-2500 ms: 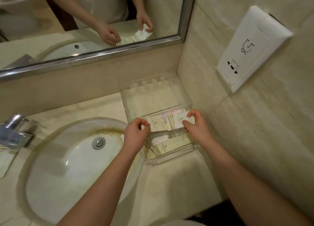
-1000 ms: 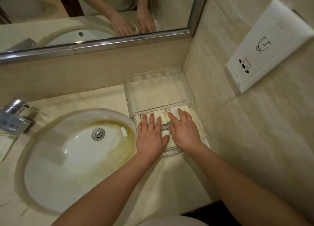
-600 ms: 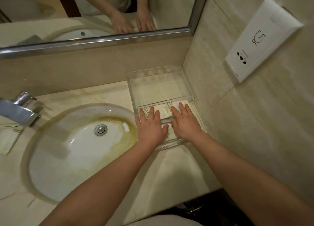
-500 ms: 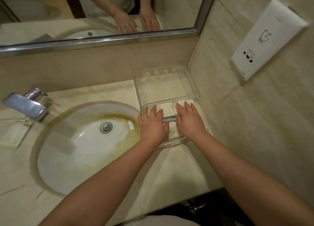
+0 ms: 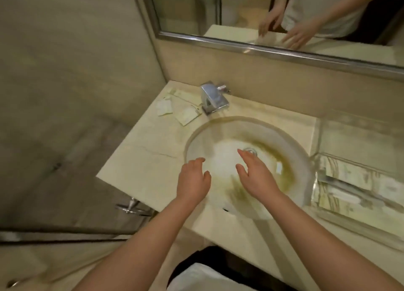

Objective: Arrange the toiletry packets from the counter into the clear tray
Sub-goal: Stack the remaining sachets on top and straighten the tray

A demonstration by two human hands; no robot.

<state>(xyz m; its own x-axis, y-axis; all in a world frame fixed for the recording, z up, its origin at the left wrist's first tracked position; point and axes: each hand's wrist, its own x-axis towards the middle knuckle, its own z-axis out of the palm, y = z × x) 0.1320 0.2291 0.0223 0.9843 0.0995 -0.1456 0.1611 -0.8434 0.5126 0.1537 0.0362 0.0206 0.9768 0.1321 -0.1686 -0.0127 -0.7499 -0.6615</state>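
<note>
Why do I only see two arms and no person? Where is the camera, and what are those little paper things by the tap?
The camera sits on the person's head and looks down, so you see only their arms. The left hand and right hand are open and empty, hovering over the sink. The little paper things are toiletry packets, lying on the counter left of the faucet. More packets already lie in the clear tray at the right. The mirror shows the same hands from the other side.
</note>
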